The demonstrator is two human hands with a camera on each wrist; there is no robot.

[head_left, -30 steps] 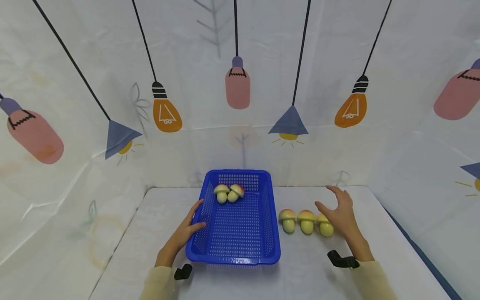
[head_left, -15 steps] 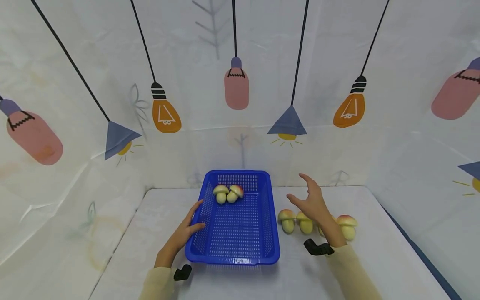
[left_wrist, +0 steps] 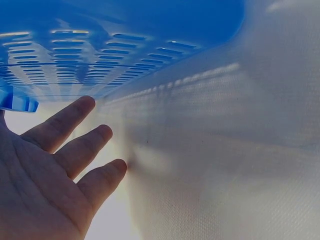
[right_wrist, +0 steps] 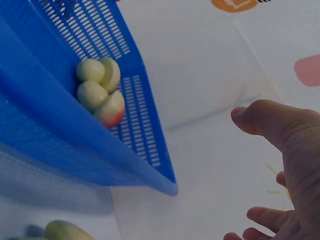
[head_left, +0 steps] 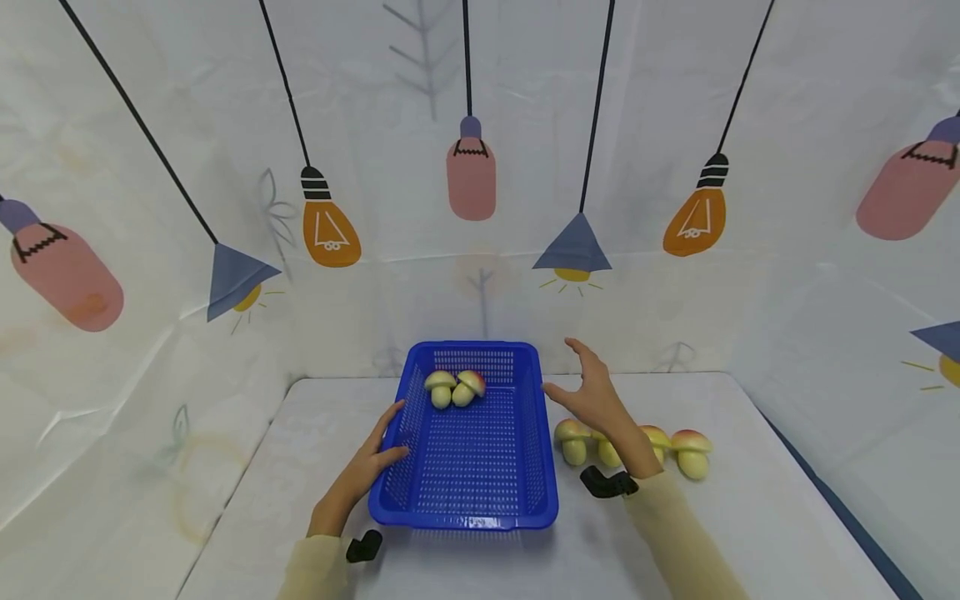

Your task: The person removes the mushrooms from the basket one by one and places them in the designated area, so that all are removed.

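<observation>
A blue perforated basket [head_left: 465, 518] stands on the table, two toy mushrooms [head_left: 440, 388] lying at its far end. My left hand [head_left: 365, 467] rests at the basket's left rim, thumb and index finger at the edge. In the left wrist view the other fingers [left_wrist: 82, 150] stretch out straight, spread below the basket wall. Just beyond the right rim, my right hand [head_left: 600, 400] hovers with thumb and fingers parted around nothing. Beneath that forearm several more toy mushrooms [head_left: 691, 454] sit in a row on the table, partly covered by the arm.
The white-covered table [head_left: 330, 417] meets a white backdrop [head_left: 390, 308] printed with hanging lamps. Black wrist devices [head_left: 364, 546] sit at both cuffs. The basket's right wall stands between my right hand and the two mushrooms inside.
My right hand has moved left from over the right end of the mushroom row to near the basket's right rim, uncovering the rightmost mushroom. The left hand and basket stay put.
</observation>
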